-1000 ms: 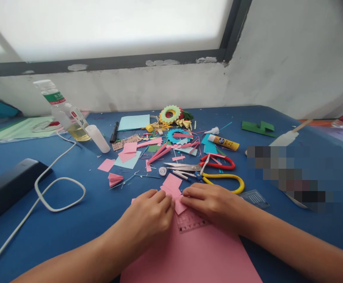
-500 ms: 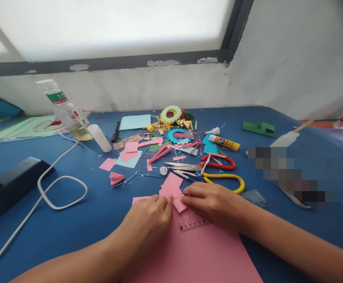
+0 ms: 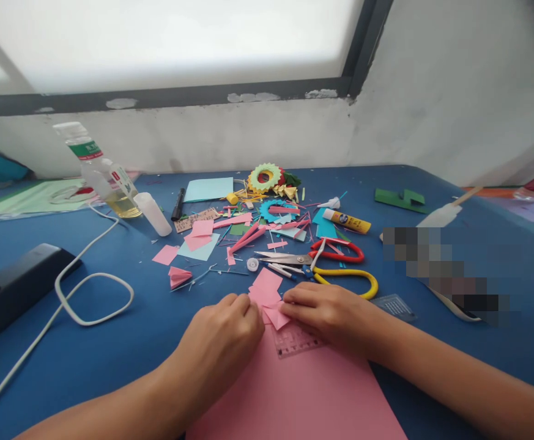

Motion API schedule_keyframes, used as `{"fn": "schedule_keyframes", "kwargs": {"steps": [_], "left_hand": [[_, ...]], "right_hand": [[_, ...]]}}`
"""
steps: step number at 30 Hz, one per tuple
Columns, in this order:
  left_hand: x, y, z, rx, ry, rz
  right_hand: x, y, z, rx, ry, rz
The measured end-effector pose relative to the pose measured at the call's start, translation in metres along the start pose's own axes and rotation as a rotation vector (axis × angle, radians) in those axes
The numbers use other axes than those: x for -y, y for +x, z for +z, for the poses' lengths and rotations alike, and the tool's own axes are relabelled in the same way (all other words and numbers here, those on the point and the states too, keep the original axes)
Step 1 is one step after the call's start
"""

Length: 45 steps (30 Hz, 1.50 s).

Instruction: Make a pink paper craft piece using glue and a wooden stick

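A small folded piece of pink paper [image 3: 276, 316] is pinched by the fingertips of my right hand [image 3: 331, 313]. My left hand [image 3: 230, 327] is curled closed at the other side of it; whatever its fingertips grip is hidden. Small pink paper squares [image 3: 267, 282] lie just beyond the folded piece. Under both hands spreads a large pink sheet [image 3: 303, 397], and on it a clear plastic ruler [image 3: 296, 343] lies partly beneath my right hand. Scissors [image 3: 347, 278] with red and yellow handles rest beyond that hand, blades pointing left.
Paper scraps [image 3: 248, 235] in several colours cover the table's middle, with a glue stick [image 3: 347, 221] to their right. A bottle [image 3: 95, 165] and a white tube [image 3: 152, 214] stand at the left. A white cable [image 3: 92, 275] loops by a dark box [image 3: 23, 287].
My left hand has shifted slightly, its knuckles turned upward. The folded pink paper has tilted a little between the fingers. My right hand stays nearly in place.
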State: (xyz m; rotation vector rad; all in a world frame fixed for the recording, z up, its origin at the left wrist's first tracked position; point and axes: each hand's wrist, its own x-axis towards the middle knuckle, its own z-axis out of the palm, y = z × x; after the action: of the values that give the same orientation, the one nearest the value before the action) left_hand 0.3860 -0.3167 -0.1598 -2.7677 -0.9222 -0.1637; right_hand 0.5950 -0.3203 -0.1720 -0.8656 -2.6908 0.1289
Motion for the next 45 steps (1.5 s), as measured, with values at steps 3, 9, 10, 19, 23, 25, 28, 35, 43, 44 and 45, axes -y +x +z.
{"fn": "schedule_keyframes", "kwargs": {"steps": [3,9,10,19,23,25,28,35,43,44,45], "left_hand": [[-0.002,0.003,0.002,-0.119,-0.025,0.146],[-0.006,0.005,0.01,-0.016,-0.077,0.234],[-0.006,0.005,0.01,-0.006,-0.09,0.221],[-0.002,0.008,0.006,0.047,-0.309,0.041],[-0.003,0.009,0.003,0.05,-0.284,0.087],[-0.003,0.009,0.002,0.077,-0.289,0.065],[0.0,0.009,0.0,0.128,-0.348,-0.009],[0.012,0.013,-0.009,0.204,-0.56,-0.184],[0.038,0.014,-0.01,0.194,-0.585,-0.33],[0.039,0.014,-0.009,0.163,-0.579,-0.29],[0.04,0.015,-0.006,0.132,-0.572,-0.223]], "right_hand": [[0.0,0.001,0.001,-0.004,-0.003,0.005],[-0.002,0.0,0.002,-0.024,-0.022,-0.007],[-0.002,0.0,0.002,-0.021,-0.028,-0.007],[-0.001,-0.001,0.0,-0.019,-0.072,-0.013],[0.003,0.002,0.003,0.011,-0.123,-0.007],[0.004,0.003,0.004,0.008,-0.159,0.017],[0.004,0.003,0.004,-0.027,-0.186,0.074],[0.0,-0.003,-0.001,-0.095,-0.186,0.102],[0.001,-0.003,-0.002,-0.067,-0.184,0.091],[0.001,-0.003,-0.002,-0.068,-0.182,0.088],[0.001,-0.002,-0.002,-0.069,-0.178,0.087]]}}
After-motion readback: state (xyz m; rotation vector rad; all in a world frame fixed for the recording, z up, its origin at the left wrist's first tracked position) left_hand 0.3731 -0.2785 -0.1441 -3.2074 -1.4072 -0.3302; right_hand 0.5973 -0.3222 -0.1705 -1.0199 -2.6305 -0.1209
